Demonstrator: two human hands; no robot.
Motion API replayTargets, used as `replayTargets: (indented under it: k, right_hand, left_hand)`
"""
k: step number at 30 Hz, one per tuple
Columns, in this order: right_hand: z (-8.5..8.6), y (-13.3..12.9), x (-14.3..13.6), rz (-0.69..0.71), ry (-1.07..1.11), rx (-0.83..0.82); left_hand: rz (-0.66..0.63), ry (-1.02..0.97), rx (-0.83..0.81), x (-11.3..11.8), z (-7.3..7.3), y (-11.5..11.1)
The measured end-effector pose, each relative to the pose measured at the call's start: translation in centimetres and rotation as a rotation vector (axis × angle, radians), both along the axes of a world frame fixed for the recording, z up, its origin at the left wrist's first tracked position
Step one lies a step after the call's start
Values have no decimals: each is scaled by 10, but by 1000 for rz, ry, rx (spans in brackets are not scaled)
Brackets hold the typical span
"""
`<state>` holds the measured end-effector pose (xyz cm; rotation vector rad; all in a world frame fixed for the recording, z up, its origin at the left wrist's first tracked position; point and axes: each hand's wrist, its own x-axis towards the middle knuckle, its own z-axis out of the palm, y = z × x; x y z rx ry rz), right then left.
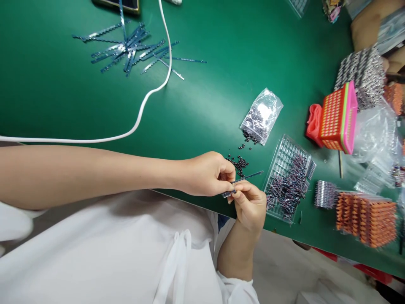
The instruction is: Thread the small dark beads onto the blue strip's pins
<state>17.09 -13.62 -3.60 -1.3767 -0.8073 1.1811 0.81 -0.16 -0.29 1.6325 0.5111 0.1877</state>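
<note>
A thin dark-blue metallic strip (253, 175) is pinched between both hands near the table's front edge. My left hand (205, 174) reaches in from the left, thumb and forefinger closed on the strip. My right hand (252, 207) comes up from below, its fingertips closed on the strip close to my left thumb. The part of the strip between the fingers is mostly covered. Just behind the hands lie small dark round beads (239, 164) in a loose pile. More of them spill from a clear plastic bag (263, 114).
Right of my hands, a clear tray (274, 169) bears many thin dark pieces. Beyond are stacked orange pieces (367, 217), an orange-and-pink basket (335, 118) and silver-black stacks (360, 76). Blue toothed strips (129, 46) lie scattered at the back left. A white cable (139, 116) crosses the green table.
</note>
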Motion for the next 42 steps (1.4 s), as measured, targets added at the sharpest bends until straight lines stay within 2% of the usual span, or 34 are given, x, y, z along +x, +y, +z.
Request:
replayTargets:
  k: [6,12,14,19,27,35,37,39,42]
  right_hand:
    - [-1,3,-3,-98,-62,38]
    - [1,6,-4,-200,-179,112]
    - [1,5,-4,-213,-185,130]
    - [0,4,-5,-216,-162,157]
    - [1,2,-1,-110,-40,152]
    - [0,-2,-1,-105,-82,118]
    - [3,-5,-2,-108,-180,124]
    - [10,-10,-1,-173,-368,158]
    - [21,-21,13,-429,-725,214]
  left_hand:
    - [48,13,71,1,0,1]
    - [100,-2,-169,3,0,2]
    - [100,24,-193,3,-1,3]
    - [83,17,-141,3,0,3]
    - [-41,-77,143,0,-3,3]
    - [-155,-113,103,-2,-2,6]
    - [-131,-104,93,-1,-2,5]
    - [-71,-74,75,0,-3,5]
    - [29,-16,27,1,-2,7]
